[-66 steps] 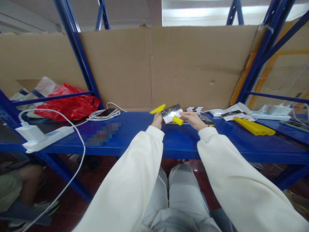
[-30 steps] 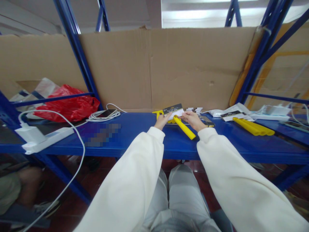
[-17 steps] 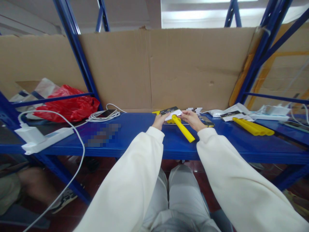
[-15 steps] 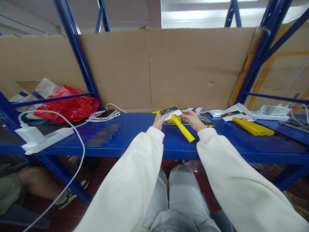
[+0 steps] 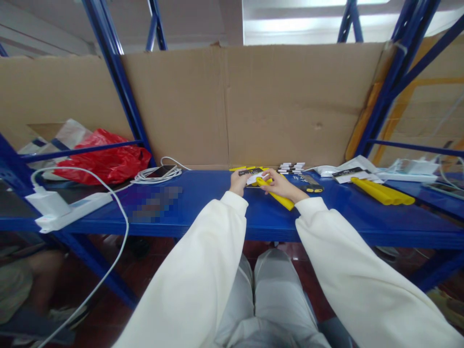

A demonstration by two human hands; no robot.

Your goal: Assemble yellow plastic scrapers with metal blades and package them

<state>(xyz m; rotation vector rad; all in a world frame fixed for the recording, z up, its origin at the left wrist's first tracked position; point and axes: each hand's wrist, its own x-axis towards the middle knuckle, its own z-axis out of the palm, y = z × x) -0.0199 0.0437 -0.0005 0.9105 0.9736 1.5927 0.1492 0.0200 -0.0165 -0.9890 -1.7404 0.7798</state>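
My left hand [image 5: 238, 182] grips the left side of a black-and-white card [image 5: 253, 177] above the blue shelf. A long yellow handle-like piece [image 5: 281, 199] slants from the card toward the shelf's front. My right hand [image 5: 278, 184] has its fingers closed around the upper end of that yellow piece, by the card's right edge. Other yellow pieces [image 5: 237, 169] lie behind the card, partly hidden. Right of my right hand, a small stack of white-edged cards [image 5: 291, 167] sits near a black-and-yellow item [image 5: 313, 188].
On the right of the blue shelf [image 5: 210, 208] are several yellow tubes [image 5: 384, 192] with a card. At left are a red bag [image 5: 105, 157], a coiled white cable [image 5: 155, 176] and a power strip [image 5: 76, 211]. Cardboard [image 5: 282, 106] stands behind. A person's leg shows lower left.
My right hand has moved from the card's right edge onto the upper end of the yellow piece. The card sits flatter and slightly lower, and the white-edged stack is more visible.
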